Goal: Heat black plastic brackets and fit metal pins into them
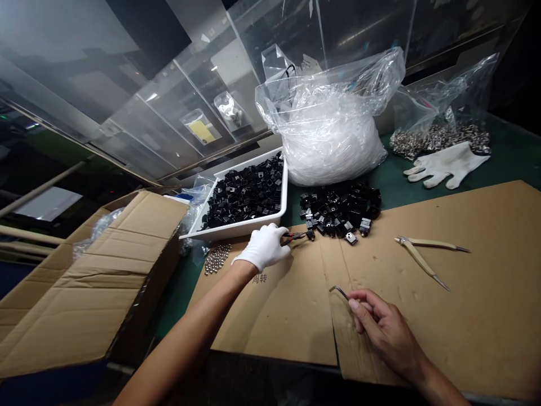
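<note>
My left hand [266, 247], in a white glove, is closed on pliers [296, 236] with dark jaws and a bit of red. The jaw tips touch or nearly touch a small black part [310, 234] at the left edge of a pile of black parts [338, 208]. Bare, my right hand [376, 318] pinches a thin bent metal tool [339, 292] over the cardboard sheet [287, 316], its hooked end pointing left. Small shiny metal pieces [217, 259] lie left of the gloved hand.
A white tray [236, 230] full of black parts stands behind my left hand. Further back are a large plastic bag [332, 129], a bag of metal pieces [443, 138] and a white glove [450, 164]. Cream-handled cutters [416, 254] lie right; an open carton [93, 282] stands left.
</note>
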Demonstrator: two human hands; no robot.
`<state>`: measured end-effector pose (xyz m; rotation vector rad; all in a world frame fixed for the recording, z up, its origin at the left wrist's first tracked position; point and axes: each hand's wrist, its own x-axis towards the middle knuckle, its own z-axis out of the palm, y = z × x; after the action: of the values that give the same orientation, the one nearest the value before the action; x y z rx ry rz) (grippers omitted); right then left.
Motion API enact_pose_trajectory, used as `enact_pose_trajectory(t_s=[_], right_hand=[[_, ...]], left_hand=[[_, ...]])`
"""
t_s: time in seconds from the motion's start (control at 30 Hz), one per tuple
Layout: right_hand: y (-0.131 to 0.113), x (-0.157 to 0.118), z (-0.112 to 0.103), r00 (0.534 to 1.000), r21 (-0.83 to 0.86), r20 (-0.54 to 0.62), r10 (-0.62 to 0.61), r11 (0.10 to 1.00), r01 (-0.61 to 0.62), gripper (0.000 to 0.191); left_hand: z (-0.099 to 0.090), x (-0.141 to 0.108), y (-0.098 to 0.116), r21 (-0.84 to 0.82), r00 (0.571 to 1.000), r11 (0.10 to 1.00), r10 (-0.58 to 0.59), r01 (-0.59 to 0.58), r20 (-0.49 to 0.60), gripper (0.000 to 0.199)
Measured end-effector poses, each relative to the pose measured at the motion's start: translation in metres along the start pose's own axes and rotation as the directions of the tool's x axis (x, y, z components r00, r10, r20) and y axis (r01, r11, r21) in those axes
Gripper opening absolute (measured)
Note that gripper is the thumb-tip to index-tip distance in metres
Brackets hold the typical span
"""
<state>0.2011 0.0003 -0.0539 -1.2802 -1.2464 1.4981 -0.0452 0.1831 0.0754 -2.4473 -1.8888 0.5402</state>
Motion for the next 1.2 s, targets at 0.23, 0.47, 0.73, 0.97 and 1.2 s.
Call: enact_pose_trajectory(t_s=[0.23, 0.47, 0.73, 0.97, 1.2], right_hand=[[-0.005, 0.000, 0.000, 1.000, 0.001, -0.005, -0.009, 1.000, 0.009, 0.043], [-0.007, 0.001, 0.000, 1.000, -0.003, -0.007, -0.016, 1.000, 0.016, 0.042], [-0.008, 0.000, 0.001, 1.000, -0.007, 0.003, -0.017, 1.000, 0.017, 0.042], [-0.008, 0.001, 0.001, 1.000, 0.015, 0.017, -0.024, 1.000, 0.024, 0.041], [-0.007, 0.001, 0.001, 0.999, 0.022, 0.025, -0.025, 0.999, 0.024, 0.042]], left_hand=[[-0.010, 0.006, 0.004, -0.001, 1.000, 1.000, 0.004, -0.004, 0.029, 0.051], [-0.019, 0.001, 0.006, 0.010, 0.998, 1.000, 0.019, -0.020, 0.068, 0.051], [-0.018, 0.006, 0.007, 0.045, 0.999, 0.999, -0.009, 0.008, 0.033, 0.049], [-0.018, 0.011, 0.008, 0.034, 0.997, 0.999, 0.022, -0.025, 0.076, 0.046], [-0.017, 0.005, 0.007, -0.018, 0.993, 0.999, 0.035, -0.033, 0.114, 0.057]])
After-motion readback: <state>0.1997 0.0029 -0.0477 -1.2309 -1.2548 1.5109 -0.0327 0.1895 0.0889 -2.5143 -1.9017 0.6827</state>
